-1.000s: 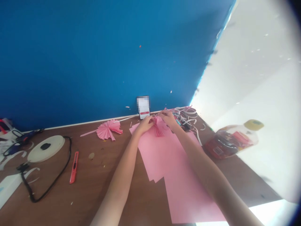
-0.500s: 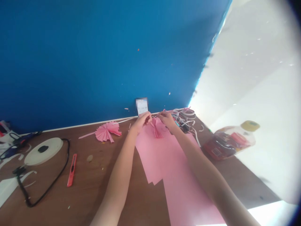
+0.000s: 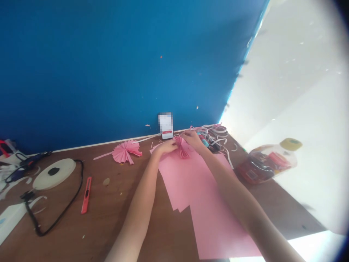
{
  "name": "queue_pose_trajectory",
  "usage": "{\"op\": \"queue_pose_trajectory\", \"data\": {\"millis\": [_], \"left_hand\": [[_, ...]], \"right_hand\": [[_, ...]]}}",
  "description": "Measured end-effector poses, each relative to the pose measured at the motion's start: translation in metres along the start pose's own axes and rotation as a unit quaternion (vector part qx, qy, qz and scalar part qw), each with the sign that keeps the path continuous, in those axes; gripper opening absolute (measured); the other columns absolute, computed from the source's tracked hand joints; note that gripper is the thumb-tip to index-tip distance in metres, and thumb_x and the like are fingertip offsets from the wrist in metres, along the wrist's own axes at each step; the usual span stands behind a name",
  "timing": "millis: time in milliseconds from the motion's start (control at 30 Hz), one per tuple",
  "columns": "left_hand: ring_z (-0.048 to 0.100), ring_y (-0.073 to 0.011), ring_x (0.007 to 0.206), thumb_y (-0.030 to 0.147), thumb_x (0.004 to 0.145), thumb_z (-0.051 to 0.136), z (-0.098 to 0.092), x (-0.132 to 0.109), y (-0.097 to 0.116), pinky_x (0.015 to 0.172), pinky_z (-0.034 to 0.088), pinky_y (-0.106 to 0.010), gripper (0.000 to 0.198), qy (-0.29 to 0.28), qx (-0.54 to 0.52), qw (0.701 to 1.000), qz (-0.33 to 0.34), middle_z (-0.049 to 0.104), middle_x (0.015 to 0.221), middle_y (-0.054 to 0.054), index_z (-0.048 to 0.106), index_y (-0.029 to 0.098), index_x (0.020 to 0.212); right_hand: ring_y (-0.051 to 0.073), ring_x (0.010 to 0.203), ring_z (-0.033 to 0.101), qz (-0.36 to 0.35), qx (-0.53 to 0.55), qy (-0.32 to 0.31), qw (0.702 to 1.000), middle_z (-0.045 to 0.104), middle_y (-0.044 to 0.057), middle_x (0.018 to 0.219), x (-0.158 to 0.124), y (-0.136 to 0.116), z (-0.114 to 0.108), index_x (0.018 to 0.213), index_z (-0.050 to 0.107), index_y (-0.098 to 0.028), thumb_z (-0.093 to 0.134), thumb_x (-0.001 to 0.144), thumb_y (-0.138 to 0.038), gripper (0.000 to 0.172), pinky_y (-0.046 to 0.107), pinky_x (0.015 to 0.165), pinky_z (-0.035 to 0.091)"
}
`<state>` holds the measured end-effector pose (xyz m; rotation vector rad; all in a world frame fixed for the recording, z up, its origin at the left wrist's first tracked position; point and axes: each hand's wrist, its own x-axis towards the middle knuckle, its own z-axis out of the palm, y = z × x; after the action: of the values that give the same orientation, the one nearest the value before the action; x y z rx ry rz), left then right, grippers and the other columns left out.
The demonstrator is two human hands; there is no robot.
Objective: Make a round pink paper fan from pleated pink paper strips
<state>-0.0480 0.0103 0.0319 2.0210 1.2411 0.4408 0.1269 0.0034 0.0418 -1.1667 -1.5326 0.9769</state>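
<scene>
A pleated pink paper fan stands partly spread between my two hands, over pink paper sheets. My left hand has its fingers closed at the fan's left edge. From the upper right, the closed fingers of my right hand grip the fan near its top. Some of the fingertips are hidden by the hands themselves. Below my forearms lie the flat pink paper sheets. Left of my left hand rests another pleated pink paper piece, fanned out nearly round, with a strip sticking out.
A phone leans against the blue wall. On the left lie a red utility knife, a white disc and a black cable. To the right are tangled white strips and a plastic bottle with a yellow cap.
My left hand has come down from in front of the phone to the fan's left edge, uncovering more of the phone. My right hand stays near the fan's top. The view has shifted slightly.
</scene>
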Motion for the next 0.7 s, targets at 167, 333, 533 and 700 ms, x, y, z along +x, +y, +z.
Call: {"op": "queue_pose_trajectory", "data": {"millis": [167, 333, 533, 700], "left_hand": [[0.053, -0.0146, 0.066, 0.033, 0.075, 0.051, -0.010, -0.005, 0.004, 0.062, 0.039, -0.026, 0.018, 0.003, -0.130, 0.991, -0.006, 0.059, 0.072, -0.003, 0.058, 0.017, 0.071], [0.059, -0.0145, 0.082, 0.037, 0.080, 0.049, -0.023, -0.015, 0.023, 0.076, 0.043, -0.027, 0.023, 0.000, -0.261, 0.965, 0.016, 0.064, 0.086, -0.006, 0.058, 0.017, 0.081], [0.055, -0.0101, 0.071, 0.038, 0.081, 0.051, -0.031, -0.020, 0.045, 0.068, 0.042, -0.023, 0.022, 0.086, -0.315, 0.941, 0.087, 0.058, 0.076, -0.002, 0.054, 0.017, 0.076], [0.055, -0.0105, 0.069, 0.036, 0.081, 0.051, -0.030, -0.014, 0.041, 0.063, 0.041, -0.022, 0.019, 0.124, -0.271, 0.951, 0.083, 0.058, 0.075, -0.002, 0.053, 0.017, 0.076]], "right_hand": [[0.009, 0.049, 0.035, 0.012, 0.000, 0.014, 1.000, 0.041, -0.005, 0.048, 0.000, -0.002, -0.004, 0.074, 0.061, -0.016, 0.054, 0.072, -0.033, 0.019, 0.024, 0.051, 0.029], [0.009, 0.050, 0.035, 0.020, -0.008, 0.019, 1.000, 0.040, -0.005, 0.048, 0.000, -0.007, -0.007, 0.073, 0.061, -0.016, 0.055, 0.070, -0.032, 0.018, 0.024, 0.052, 0.030], [0.009, 0.051, 0.037, 0.011, -0.005, -0.026, 1.000, 0.044, -0.004, 0.052, -0.001, -0.009, -0.008, 0.075, 0.061, -0.016, 0.056, 0.072, -0.036, 0.021, 0.023, 0.050, 0.029], [0.008, 0.051, 0.039, -0.013, 0.010, -0.066, 0.998, 0.048, -0.004, 0.058, 0.001, -0.002, -0.009, 0.078, 0.061, -0.017, 0.056, 0.073, -0.039, 0.023, 0.022, 0.048, 0.030]]}}
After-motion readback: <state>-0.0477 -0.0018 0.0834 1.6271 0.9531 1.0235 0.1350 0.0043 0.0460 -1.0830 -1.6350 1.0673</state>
